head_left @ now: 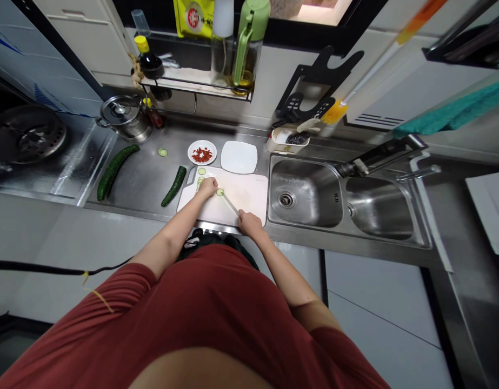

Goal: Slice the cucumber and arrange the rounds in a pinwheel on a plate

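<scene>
My right hand (250, 222) is wrapped round the handle of a knife (230, 204), whose blade points up and left over the white cutting board (249, 194). A pale green cucumber slice (220, 192) is at the blade's tip. Just left of it, my left hand (209, 187) is closed with its fingers bent; whatever is in them is hidden. More cucumber slices (201, 171) lie along the board's left side, partly covered by that hand. Beside the board rests a cut length of cucumber (174, 186), and farther left a whole cucumber (118, 172).
Behind the board stand a plate of chopped red pieces (202, 161) and a white square plate (239, 157). A cucumber end (162, 152) lies on the steel counter. The double sink (306, 192) adjoins the right. A lidded pot (130, 127) stands back left, below a bottle rack (196, 85).
</scene>
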Demonstrator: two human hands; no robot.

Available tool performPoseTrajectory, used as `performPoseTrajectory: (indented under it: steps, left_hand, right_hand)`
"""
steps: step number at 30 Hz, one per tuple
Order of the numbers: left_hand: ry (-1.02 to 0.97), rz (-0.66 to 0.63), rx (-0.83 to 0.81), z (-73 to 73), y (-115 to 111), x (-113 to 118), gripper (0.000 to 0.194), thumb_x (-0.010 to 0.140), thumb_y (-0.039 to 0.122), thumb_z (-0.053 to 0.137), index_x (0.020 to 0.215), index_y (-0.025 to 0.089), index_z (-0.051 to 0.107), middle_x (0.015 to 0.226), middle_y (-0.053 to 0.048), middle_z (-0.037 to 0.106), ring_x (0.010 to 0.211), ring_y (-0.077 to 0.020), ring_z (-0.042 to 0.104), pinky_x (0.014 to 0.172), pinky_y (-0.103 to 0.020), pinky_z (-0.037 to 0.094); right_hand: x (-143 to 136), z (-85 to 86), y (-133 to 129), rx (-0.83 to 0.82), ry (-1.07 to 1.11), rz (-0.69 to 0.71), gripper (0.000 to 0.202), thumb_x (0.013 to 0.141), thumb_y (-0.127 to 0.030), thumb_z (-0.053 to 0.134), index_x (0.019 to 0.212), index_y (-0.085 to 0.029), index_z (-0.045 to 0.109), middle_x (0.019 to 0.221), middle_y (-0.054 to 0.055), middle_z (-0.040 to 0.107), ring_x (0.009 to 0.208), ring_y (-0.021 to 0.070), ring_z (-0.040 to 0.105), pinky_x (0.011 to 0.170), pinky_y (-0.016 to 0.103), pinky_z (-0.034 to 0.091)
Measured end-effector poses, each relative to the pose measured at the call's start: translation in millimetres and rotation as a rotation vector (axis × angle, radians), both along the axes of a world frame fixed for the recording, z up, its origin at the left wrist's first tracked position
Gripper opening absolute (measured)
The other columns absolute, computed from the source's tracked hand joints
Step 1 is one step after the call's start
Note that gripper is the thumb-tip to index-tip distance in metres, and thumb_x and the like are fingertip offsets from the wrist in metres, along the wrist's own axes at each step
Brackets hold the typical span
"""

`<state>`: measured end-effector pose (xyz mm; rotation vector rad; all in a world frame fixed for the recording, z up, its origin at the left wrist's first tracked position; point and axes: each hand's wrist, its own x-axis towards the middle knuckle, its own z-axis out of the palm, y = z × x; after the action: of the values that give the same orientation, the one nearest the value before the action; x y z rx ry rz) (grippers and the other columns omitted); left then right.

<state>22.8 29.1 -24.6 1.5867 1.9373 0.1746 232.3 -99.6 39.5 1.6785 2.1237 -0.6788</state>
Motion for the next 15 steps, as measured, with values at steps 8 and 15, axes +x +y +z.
performPoseTrajectory:
  steps: [8,15]
  left_hand:
    - [-0.005,0.005,-0.02,4.5,-1,1,0.012,0.073,0.017,0.069,0.085,0.02,0.067,0.09,-0.002,0.071,0.084,-0.0154,0.062,0.077,-0.023,0.045]
    - [-0.003,0.003,-0.014,-1.7,1,-1,0.012,0.073,0.018,0.068,0.084,0.02,0.067,0.089,-0.002,0.071,0.083,-0.0148,0.062,0.076,-0.023,0.045]
  right_hand:
    - [0,-0.8,4,-0.051,0.024,0.013,0.031,0.097,-0.021,0.032,0.123,-0.018,0.048,0.106,0.014,0.066,0.099,0.0247,0.064,0.079,0.032,0.045]
    - [-3,-0.9,15,-0.09,0.018,0.009,0.029,0.096,-0.02,0.036,0.12,-0.019,0.05,0.107,0.014,0.066,0.098,0.0244,0.064,0.077,0.031,0.047]
